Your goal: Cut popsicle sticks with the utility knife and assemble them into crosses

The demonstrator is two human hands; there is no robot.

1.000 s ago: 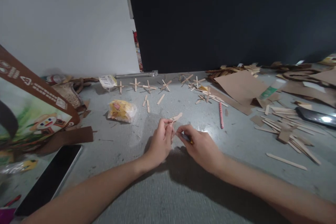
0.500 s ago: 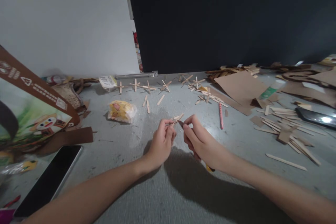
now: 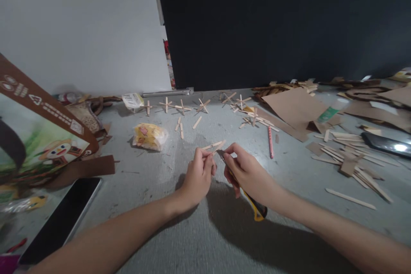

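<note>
Yellow and black, a knife (image 3: 253,203) sits just below the centre of the frame, gripped by the person's right hand (image 3: 246,172), closed near the blade (image 3: 221,153). Left of it, the left hand (image 3: 198,176) pinches a thin wooden stick (image 3: 218,147) at mid-frame; I can't tell whether the blade touches it. Wooden crosses (image 3: 182,106) line the space above centre; a phone (image 3: 61,222) lies at lower left.

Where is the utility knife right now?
In the head view, the utility knife is in the right hand, right of centre, its tip close to the wooden sticks in the left hand.
</note>
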